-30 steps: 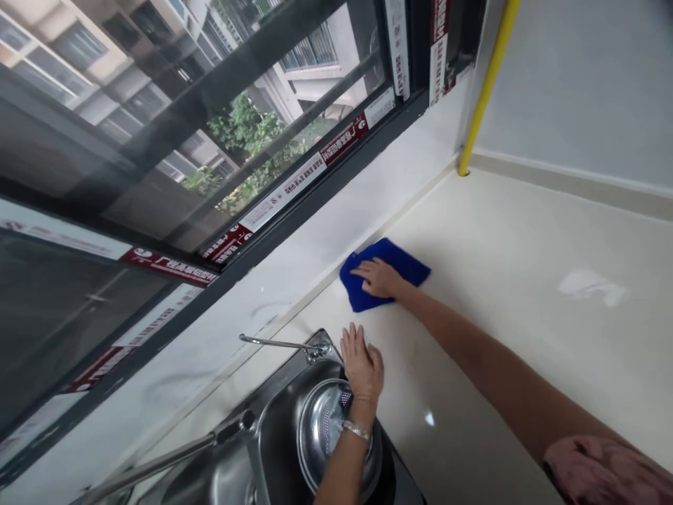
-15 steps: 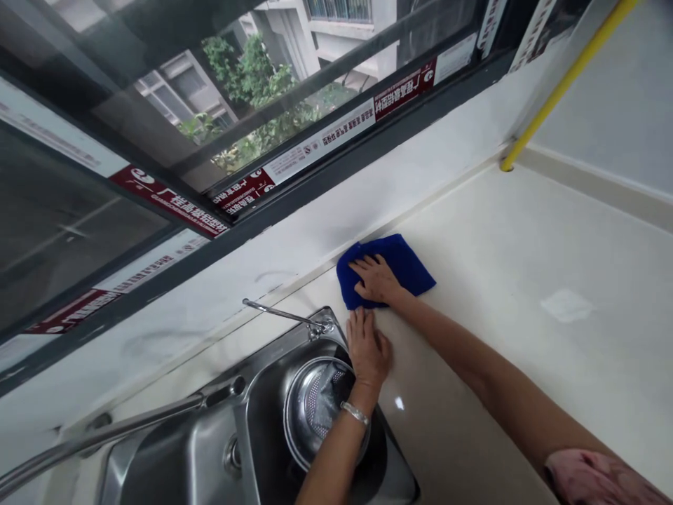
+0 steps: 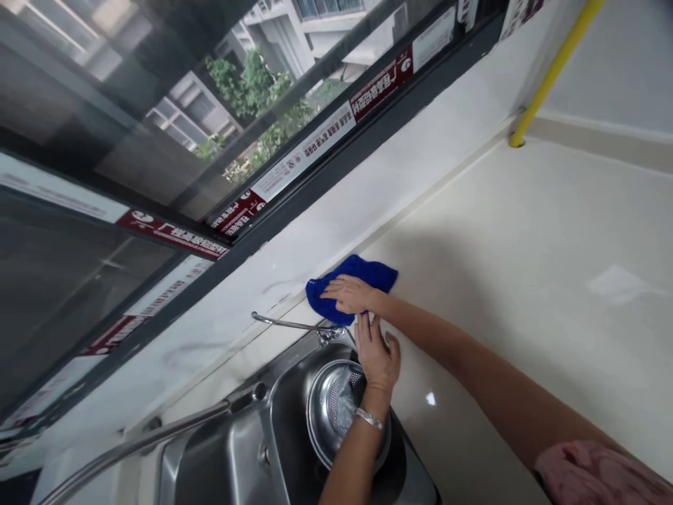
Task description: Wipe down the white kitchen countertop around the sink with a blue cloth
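Observation:
My right hand lies flat, fingers stretched out, pressing a blue cloth onto the cream countertop close to the low back ledge. My left hand rests flat with fingers together on the countertop at the edge of the steel sink, just below the right hand and almost touching it. A silver bracelet sits on the left wrist. A thin tap spout crosses just left of both hands.
A steel colander bowl sits in the sink under my left forearm. A long chrome faucet arm runs across the sink's left side. A yellow pipe rises at the far corner. A window lines the wall behind.
My right hand has slid the blue cloth left along the back ledge toward the sink corner. My left hand has stayed on the sink edge. The view has shifted slightly.

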The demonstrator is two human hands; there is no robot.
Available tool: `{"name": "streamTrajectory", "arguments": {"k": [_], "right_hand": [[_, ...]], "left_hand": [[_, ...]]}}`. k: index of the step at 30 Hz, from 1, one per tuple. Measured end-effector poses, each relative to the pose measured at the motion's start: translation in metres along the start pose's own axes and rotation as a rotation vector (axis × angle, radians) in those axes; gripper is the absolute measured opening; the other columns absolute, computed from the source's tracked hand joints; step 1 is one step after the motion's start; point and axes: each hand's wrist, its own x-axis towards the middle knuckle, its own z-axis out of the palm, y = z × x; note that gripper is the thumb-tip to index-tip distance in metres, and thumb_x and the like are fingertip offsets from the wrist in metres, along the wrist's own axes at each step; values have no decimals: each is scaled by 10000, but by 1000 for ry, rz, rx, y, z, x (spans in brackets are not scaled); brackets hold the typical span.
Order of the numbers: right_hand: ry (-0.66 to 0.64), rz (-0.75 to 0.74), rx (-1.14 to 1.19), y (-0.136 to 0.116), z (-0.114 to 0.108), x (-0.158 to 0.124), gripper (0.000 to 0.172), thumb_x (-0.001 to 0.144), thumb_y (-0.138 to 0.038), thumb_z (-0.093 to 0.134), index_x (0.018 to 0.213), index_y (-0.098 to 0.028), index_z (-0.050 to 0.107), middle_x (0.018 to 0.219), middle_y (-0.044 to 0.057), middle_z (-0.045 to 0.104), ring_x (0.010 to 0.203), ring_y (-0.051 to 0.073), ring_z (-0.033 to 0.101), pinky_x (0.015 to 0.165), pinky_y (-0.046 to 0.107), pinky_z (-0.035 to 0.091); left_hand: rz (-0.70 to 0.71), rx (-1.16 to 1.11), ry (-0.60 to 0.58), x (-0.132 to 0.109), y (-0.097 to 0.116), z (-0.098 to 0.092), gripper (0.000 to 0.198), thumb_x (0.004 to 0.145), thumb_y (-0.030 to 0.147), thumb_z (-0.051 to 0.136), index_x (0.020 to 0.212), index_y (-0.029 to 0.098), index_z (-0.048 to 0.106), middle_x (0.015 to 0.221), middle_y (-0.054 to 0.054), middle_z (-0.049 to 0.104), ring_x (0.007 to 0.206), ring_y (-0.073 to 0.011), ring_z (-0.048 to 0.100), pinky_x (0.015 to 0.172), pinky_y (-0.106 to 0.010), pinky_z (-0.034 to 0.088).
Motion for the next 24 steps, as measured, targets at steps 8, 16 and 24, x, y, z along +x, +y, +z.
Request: {"name": "streamTrajectory", "arguments": {"k": [8,16,24], "right_hand": [[213,420,-212,86,-77,-110,594,952,-245,510,1533,-196,624,1537,130,646,1445,308,542,1286,534,314],[308,961,-430,80,-132,-270,633,1008,-323,429,1627,-209,490,1740,79,407,1622,309,331,1370,642,113],[327,1364,-558,14,-151,-479,673,1052,-431,343,1687,-213,377,1780,122,313,1646,354,257,1322,748,104]], "left_hand": [[-37,-35,-23,7,7,-3,541,958,170,535,1495,164,604,1688,-177,465,1626,-341,345,1339,-619,293],[-59,-111,-32,19,7,-1,522,970,173,491,1474,132,616,1668,-213,483,1628,-330,347,1338,-621,287],[-66,-132,-21,24,18,-7,508,1004,240,469,1480,142,618,1663,-198,497,1624,-333,354,1332,-609,300]]}}
